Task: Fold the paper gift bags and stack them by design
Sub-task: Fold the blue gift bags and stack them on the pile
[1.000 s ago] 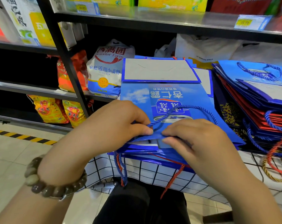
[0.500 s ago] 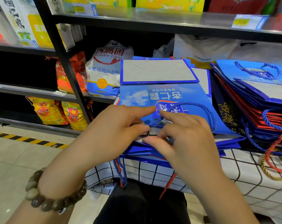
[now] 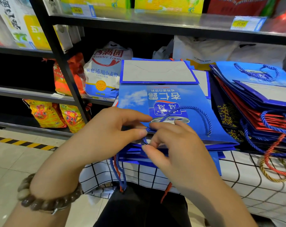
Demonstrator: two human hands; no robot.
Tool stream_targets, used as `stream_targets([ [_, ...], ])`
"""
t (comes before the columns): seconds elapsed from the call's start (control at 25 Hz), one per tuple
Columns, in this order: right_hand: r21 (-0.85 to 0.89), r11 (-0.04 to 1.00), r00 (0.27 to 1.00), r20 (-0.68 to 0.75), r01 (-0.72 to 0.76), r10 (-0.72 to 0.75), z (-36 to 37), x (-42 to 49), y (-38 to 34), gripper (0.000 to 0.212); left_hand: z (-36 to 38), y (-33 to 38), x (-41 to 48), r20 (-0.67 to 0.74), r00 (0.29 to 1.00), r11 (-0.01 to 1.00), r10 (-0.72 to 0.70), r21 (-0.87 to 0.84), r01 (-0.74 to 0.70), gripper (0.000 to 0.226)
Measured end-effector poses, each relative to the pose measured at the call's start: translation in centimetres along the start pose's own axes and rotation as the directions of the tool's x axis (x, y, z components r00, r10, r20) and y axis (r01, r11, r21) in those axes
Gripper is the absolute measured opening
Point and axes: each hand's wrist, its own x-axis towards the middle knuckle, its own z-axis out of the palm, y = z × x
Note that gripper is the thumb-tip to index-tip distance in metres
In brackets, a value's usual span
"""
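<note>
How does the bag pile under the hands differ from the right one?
The middle pile lies low and level; the right pile is taller and slopes. The left hand and right hand pinch at the middle pile; no hand touches the right pile. Both hold flattened bags with rope handles.

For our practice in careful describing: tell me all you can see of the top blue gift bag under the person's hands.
The bag is glossy blue paper, folded flat, lying face up on a pile of similar bags. Its print of sky, clouds and white characters reads upside down from here. A blue rope handle loops across its face. The left hand pinches its near edge; the right hand pinches the rope there.
</note>
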Motion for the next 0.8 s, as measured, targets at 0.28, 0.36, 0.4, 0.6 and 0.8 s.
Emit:
stream_targets([
  [0.28,0.029,0.999,0.998,-0.053,-0.040,0.042,0.1,-0.6,0.3,0.035,0.6,0.4,1.4,0.075,0.997,1.000,0.014,-0.013,-0.013,0.031],
  [0.36,0.069,0.995,0.995,-0.060,-0.070,0.074,-0.1,-0.7,0.3,0.037,0.5,-0.4,1.9,-0.077,0.996,0.992,0.041,0.121,-0.031,0.032],
  [0.4,0.071,0.995,0.996,-0.048,-0.071,0.074,-0.3,-0.7,0.4,0.036,0.5,-0.9,2.3,-0.182,0.983,0.990,0.040,0.143,-0.014,0.031],
  [0.6,-0.143,0.984,0.994,0.016,0.106,-0.105,-0.3,-0.7,0.8,0.024,0.1,-1.6,2.4,-0.200,0.979,0.993,0.035,0.120,-0.011,0.025],
  [0.8,-0.129,0.974,0.972,-0.120,0.186,-0.202,-0.8,-0.6,1.2,0.023,-1.5,-2.4,2.2,-0.271,0.962,1.000,0.015,0.011,-0.012,0.044],
])
